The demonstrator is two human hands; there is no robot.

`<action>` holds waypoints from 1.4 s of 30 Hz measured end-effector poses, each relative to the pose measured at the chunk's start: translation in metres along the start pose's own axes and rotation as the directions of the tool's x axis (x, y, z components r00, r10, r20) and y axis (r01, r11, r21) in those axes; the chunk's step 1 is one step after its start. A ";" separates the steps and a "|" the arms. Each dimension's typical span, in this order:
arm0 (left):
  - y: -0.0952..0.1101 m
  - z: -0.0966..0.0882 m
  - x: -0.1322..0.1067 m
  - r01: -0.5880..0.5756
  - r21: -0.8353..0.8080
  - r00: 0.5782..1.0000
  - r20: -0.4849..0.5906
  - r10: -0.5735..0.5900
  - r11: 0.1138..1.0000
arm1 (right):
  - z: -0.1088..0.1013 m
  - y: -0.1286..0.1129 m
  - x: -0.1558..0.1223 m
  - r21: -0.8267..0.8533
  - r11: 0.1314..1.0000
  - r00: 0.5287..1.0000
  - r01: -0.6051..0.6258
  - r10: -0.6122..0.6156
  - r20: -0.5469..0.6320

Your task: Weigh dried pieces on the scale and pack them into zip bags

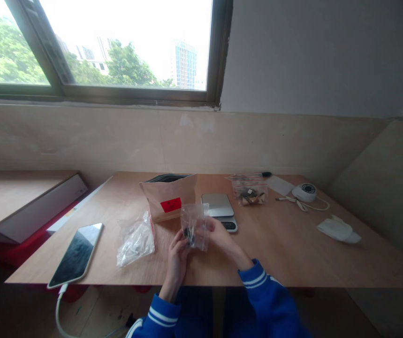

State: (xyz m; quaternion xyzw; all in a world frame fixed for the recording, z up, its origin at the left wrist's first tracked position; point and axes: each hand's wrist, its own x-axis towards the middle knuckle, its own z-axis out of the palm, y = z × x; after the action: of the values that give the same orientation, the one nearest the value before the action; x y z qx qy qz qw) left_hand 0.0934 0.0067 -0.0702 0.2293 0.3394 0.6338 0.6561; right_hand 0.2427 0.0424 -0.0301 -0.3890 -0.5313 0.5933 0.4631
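Note:
Between my two hands is a small clear zip bag (pixel 197 217) with some small dark pieces low in its left side. My left hand (pixel 178 251) grips its lower left edge, fingers closed. The fingers of my right hand (pixel 218 233) are closed on its right edge, partly hidden behind the plastic. Just behind the bag stands a brown paper pouch (pixel 152 197), its top open, with a red label (pixel 171 205). To the right of the pouch lies a kitchen scale (pixel 218 205) with a silver plate.
Clear plastic bags (pixel 136 241) lie left of my hands. A phone (pixel 77 251) on a white cable rests at the table's left front edge. Farther right are a zip bag of small parts (pixel 251 191), a white round device (pixel 303 191) with a cord, and a crumpled white wrapper (pixel 338 230).

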 end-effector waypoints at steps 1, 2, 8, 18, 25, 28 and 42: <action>0.000 0.000 0.000 -0.007 0.001 1.000 -0.004 0.007 1.000 | 0.000 0.000 0.000 0.022 1.000 1.000 -0.002 0.002 0.019; -0.001 0.000 0.000 -0.013 0.000 1.000 -0.007 0.013 1.000 | 0.000 0.000 0.000 0.039 0.999 0.999 -0.004 0.003 0.043; -0.003 0.002 0.002 -0.059 0.081 0.998 -0.010 0.060 0.995 | -0.002 0.000 0.003 0.078 0.996 0.982 -0.046 0.031 0.189; -0.011 -0.003 0.002 -0.152 0.216 0.988 0.002 0.155 0.965 | -0.005 -0.011 0.005 -0.176 0.984 0.966 -0.001 0.046 0.254; -0.009 -0.002 -0.001 -0.225 0.306 0.972 0.008 0.234 0.925 | -0.004 -0.008 0.008 -0.325 0.942 0.979 0.083 -0.017 0.202; -0.009 -0.002 -0.001 -0.227 0.314 0.969 -0.020 0.245 0.922 | 0.000 -0.005 0.007 -0.302 0.949 0.977 0.094 -0.029 0.213; -0.014 -0.007 0.003 -0.233 0.306 0.966 -0.035 0.256 0.923 | 0.007 -0.008 -0.004 -0.313 0.945 0.995 0.096 -0.084 0.053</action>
State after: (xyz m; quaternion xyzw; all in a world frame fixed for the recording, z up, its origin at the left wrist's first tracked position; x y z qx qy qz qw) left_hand 0.0976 0.0076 -0.0849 0.3428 0.4244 0.6600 0.5166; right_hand 0.2379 0.0368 -0.0217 -0.4214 -0.6452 0.4866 0.4114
